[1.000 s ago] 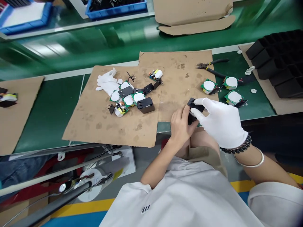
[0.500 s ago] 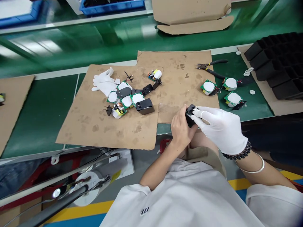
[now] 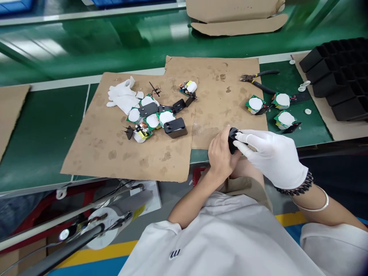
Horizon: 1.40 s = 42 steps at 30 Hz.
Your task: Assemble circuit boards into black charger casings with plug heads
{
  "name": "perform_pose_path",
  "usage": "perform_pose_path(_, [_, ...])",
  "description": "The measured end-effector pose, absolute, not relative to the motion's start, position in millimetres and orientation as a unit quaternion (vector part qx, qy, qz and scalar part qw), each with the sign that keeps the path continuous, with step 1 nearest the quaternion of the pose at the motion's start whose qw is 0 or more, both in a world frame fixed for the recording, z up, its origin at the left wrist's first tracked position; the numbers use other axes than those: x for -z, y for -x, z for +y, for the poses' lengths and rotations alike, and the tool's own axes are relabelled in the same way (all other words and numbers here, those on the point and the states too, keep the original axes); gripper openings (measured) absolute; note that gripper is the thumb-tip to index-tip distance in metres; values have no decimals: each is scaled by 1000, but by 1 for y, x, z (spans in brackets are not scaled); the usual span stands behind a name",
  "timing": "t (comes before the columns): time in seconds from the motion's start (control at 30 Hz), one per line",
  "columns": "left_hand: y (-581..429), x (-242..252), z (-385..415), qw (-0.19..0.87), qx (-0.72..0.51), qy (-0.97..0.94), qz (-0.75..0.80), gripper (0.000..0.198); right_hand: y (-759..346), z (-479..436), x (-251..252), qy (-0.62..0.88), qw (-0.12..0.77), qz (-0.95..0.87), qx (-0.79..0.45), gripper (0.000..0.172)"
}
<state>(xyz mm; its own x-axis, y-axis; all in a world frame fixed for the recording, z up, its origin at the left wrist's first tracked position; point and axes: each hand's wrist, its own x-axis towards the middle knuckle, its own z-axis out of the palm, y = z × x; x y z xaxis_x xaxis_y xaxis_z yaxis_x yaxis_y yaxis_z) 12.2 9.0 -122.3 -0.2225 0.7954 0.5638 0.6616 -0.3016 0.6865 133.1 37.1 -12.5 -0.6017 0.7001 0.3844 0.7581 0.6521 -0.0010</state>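
My bare left hand is wrapped round a black power adapter case just beyond the bench's front edge. My right hand, in a white glove, has its thumb and fingertips pinched at the top of that case; anything small between them is hidden. On the cardboard to the left lie another black adapter case, several green circuit boards with white round pads, black plug pieces and a crumpled white glove.
Cutting pliers lie at the back right, above several boards with black plug plates. Black compartment trays stand at the far right, near small white discs. A cardboard box sits beyond the bench.
The view has shifted slightly. Both hands remain at the black case, which now looks turned a little more upright in my left hand. The parts on the bench lie as before.
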Motion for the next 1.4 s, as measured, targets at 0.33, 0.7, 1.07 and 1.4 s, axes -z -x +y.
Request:
perform_pose_path(0.33, [-5, 114, 4, 166, -511, -610, 583, 68, -140, 50, 38, 383, 210, -899, -31, 15])
perform_pose_path(0.7, [49, 93, -12, 275, -597, -546, 520, 62, -151, 52, 43, 423, 275, -863, 15, 23])
perform_pose_path(1.07, [38, 91, -1, 385, -598, -503, 492, 45, -149, 57, 66, 419, 287, -861, -24, 18])
perform_pose_path(1.4, [19, 93, 29, 521, -563, -489, 416, 42, -148, 41, 78, 430, 389, -760, -293, 59])
